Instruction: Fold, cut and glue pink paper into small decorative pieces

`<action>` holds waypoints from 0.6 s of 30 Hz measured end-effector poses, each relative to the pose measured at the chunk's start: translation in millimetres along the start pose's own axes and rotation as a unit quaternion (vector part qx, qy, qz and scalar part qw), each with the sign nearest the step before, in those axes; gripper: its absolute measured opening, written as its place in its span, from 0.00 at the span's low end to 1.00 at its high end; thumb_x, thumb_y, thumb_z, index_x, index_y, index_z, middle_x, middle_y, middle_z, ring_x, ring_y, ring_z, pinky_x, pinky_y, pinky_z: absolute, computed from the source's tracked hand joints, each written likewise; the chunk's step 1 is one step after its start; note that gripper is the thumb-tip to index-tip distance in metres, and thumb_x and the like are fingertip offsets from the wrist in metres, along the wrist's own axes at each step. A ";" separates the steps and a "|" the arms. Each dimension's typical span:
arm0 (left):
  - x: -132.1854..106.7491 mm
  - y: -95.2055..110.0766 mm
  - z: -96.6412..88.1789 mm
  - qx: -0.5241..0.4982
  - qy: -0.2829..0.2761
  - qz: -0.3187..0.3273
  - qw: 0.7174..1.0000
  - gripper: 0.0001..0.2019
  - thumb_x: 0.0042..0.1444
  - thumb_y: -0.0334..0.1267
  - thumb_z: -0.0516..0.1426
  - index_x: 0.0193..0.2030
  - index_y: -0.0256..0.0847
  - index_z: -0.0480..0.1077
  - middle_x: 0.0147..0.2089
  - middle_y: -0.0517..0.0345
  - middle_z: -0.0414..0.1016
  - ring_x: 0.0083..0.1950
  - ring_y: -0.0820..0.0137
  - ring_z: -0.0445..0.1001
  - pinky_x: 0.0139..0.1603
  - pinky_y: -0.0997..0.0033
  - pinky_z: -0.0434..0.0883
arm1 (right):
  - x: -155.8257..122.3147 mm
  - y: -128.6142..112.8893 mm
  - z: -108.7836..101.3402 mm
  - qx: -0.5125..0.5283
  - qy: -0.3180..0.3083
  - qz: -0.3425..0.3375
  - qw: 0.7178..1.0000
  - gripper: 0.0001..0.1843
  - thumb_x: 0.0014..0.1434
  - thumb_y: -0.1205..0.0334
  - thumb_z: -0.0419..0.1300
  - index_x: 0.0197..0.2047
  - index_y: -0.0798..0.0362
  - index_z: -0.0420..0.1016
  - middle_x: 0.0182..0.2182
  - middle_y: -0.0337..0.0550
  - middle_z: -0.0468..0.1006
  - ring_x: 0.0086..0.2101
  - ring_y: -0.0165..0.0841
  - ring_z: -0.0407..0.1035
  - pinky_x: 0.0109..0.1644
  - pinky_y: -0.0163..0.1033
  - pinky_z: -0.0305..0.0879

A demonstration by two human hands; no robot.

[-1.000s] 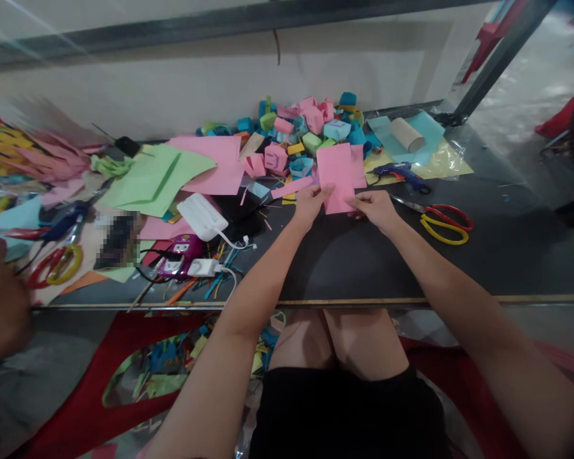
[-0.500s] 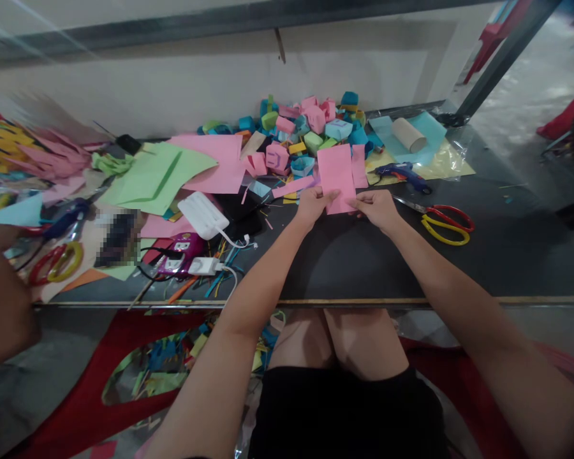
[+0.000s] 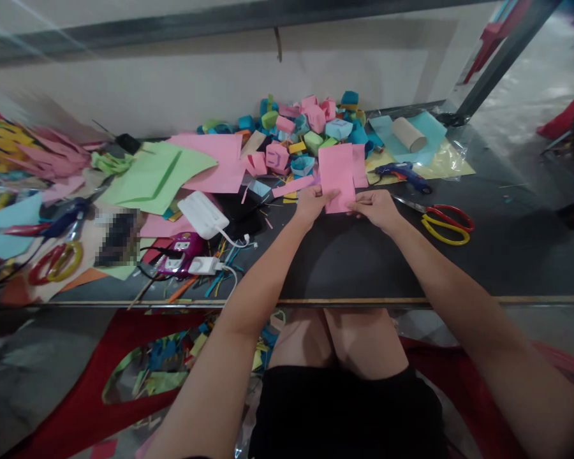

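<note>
A pink sheet of paper (image 3: 337, 175) is held just above the dark table, tilted a little. My left hand (image 3: 312, 205) pinches its lower left edge, thumb on the front face. At the lower right corner, my right hand (image 3: 374, 207) grips the same sheet between thumb and fingers. Behind it lies a narrower pink paper piece (image 3: 360, 167). To the right of my right hand rest scissors (image 3: 447, 222) with one red and one yellow handle. A blue glue gun (image 3: 404, 173) lies beyond them.
A heap of small folded paper pieces (image 3: 310, 124) lies against the wall. A cardboard tube (image 3: 409, 135) sits on blue paper at the back right. On the left are green sheets (image 3: 148, 172), a white power strip (image 3: 203, 215), a purple adapter (image 3: 182, 254) and a second pair of scissors (image 3: 56, 262).
Both my hands keep their grip on the pink sheet, which has barely shifted. Another person's hand at the far left has drawn back toward the edge of view.
</note>
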State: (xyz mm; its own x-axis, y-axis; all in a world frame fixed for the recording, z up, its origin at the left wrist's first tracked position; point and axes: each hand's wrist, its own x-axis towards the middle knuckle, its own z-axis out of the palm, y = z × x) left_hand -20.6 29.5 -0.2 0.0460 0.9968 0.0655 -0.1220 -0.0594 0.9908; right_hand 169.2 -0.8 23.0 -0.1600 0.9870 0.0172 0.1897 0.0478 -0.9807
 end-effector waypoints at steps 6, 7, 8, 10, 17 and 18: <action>-4.0 8.1 2.3 -0.016 -0.007 -0.009 1.000 0.18 0.41 0.45 0.74 0.34 0.36 0.81 0.36 0.49 0.84 0.44 0.62 0.81 0.50 0.56 0.78 | 1.7 -0.5 0.2 0.015 -0.010 0.006 1.000 0.19 0.42 0.50 0.80 0.30 0.54 0.82 0.27 0.48 0.84 0.33 0.40 0.81 0.33 0.40 0.74; -4.4 9.0 2.6 -0.018 -0.006 -0.010 1.000 0.17 0.41 0.45 0.74 0.34 0.36 0.81 0.36 0.49 0.84 0.44 0.61 0.82 0.51 0.55 0.78 | 1.8 -0.6 0.3 0.019 -0.013 0.005 1.000 0.19 0.42 0.50 0.80 0.31 0.54 0.83 0.28 0.48 0.84 0.33 0.40 0.81 0.33 0.40 0.74; -4.8 9.6 2.9 -0.020 -0.005 -0.011 1.000 0.17 0.41 0.44 0.74 0.34 0.36 0.81 0.36 0.49 0.85 0.44 0.61 0.82 0.52 0.54 0.78 | 1.8 -0.8 0.3 0.023 -0.016 0.004 1.000 0.20 0.41 0.50 0.80 0.31 0.54 0.83 0.28 0.48 0.84 0.33 0.40 0.81 0.33 0.40 0.75; -5.2 10.3 3.4 -0.024 0.000 -0.010 1.000 0.16 0.41 0.42 0.75 0.34 0.36 0.81 0.36 0.50 0.85 0.44 0.61 0.82 0.54 0.53 0.78 | 1.5 -1.3 0.6 0.028 -0.019 0.000 0.999 0.21 0.41 0.49 0.79 0.33 0.54 0.84 0.29 0.48 0.84 0.33 0.40 0.80 0.34 0.40 0.75; -4.1 8.8 2.8 -0.033 0.012 0.003 0.999 0.17 0.42 0.41 0.74 0.37 0.35 0.81 0.40 0.49 0.85 0.47 0.61 0.83 0.57 0.52 0.77 | 3.7 1.2 2.2 0.061 -0.018 -0.009 0.998 0.22 0.42 0.42 0.78 0.28 0.52 0.82 0.26 0.43 0.82 0.30 0.36 0.78 0.33 0.40 0.75; -3.8 8.3 2.5 -0.034 0.012 0.004 0.999 0.17 0.42 0.42 0.74 0.38 0.35 0.81 0.40 0.48 0.85 0.48 0.61 0.83 0.57 0.52 0.77 | 4.4 1.9 2.3 0.076 -0.008 -0.006 0.997 0.23 0.42 0.40 0.77 0.27 0.51 0.81 0.25 0.42 0.81 0.28 0.34 0.77 0.32 0.39 0.75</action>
State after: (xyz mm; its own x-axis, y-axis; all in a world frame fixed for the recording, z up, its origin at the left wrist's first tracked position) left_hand -19.4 25.1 8.1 0.0207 0.9974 0.0696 -0.1891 -0.0645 0.9798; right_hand 166.6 3.3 20.8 -0.1776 0.9837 0.0265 0.0394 0.0341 -0.9986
